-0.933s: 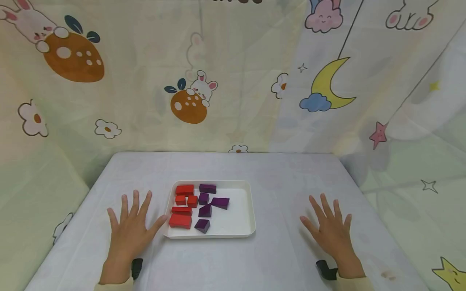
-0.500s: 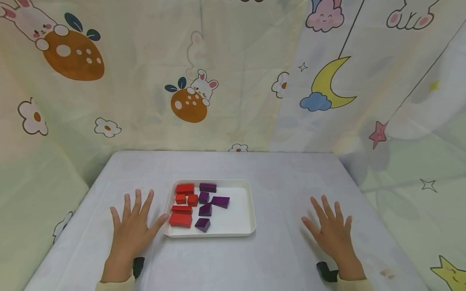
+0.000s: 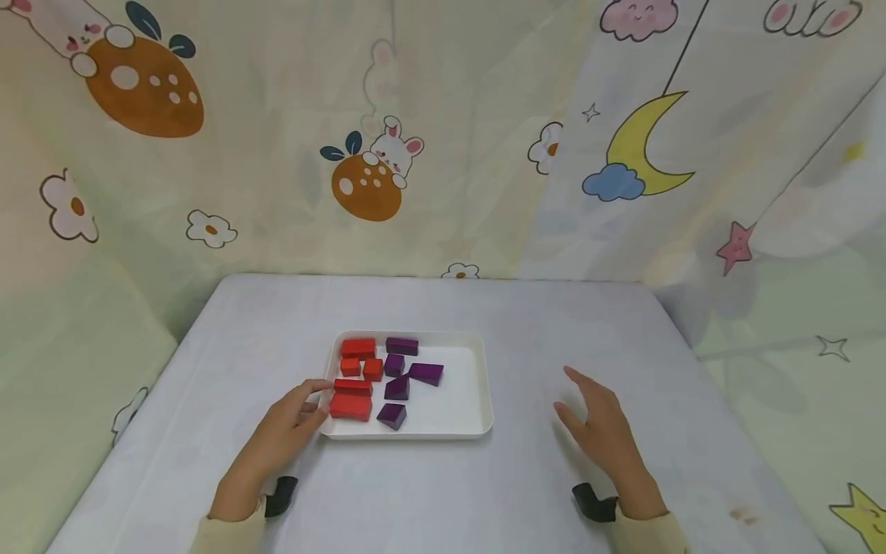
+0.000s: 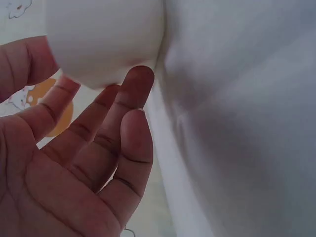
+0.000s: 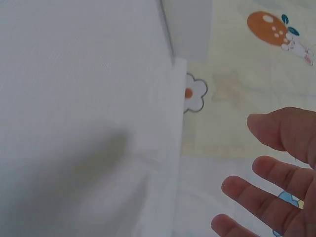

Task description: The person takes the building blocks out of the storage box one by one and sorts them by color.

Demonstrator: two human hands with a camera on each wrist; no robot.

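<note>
A white tray [image 3: 465,400] lies mid-table, holding several red blocks [image 3: 350,406] on its left and several purple blocks [image 3: 425,373] beside them. My left hand [image 3: 313,400] reaches the tray's front left corner, its relaxed fingers at the rim next to the big red block. In the left wrist view the tray's rounded outer wall [image 4: 108,39] sits between the thumb and the straight fingers [image 4: 136,98] of the left hand [image 4: 98,94]. My right hand [image 3: 577,400] hovers over the table to the right of the tray, holding nothing. Its fingers [image 5: 266,195] are spread loosely.
The table [image 3: 443,492] has a pale cloth over it. A cartoon-print curtain [image 3: 443,154] closes off the back and both sides. Black wrist mounts [image 3: 280,486] [image 3: 588,502] sit behind each hand. Bare table surface lies all round the tray.
My left hand has left the table and moved right to the tray's front left corner. My right hand has lifted and turned slightly toward the tray. The view has shifted a little.
</note>
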